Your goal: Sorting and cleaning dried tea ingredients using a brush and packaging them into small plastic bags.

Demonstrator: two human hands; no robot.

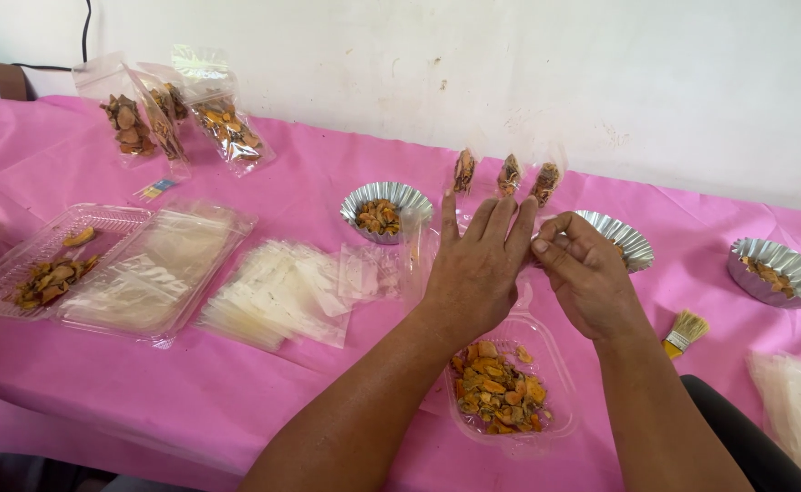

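Pink-clothed table (328,173); foil cups (387,211), clear trays (45,260), bag stack (277,296), brush (685,333)

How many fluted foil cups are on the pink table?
3: one left of the left hand, one partly behind the right hand, one near the right edge. Others may lie outside the view.

A single head-worn camera is supplying the only view. It is looking down and forward from above the person's forearms, sitting close over the desk (264,383) and facing the white wall (546,73) behind it. The near desk edge is running along the bottom left. No second view is overlapping.
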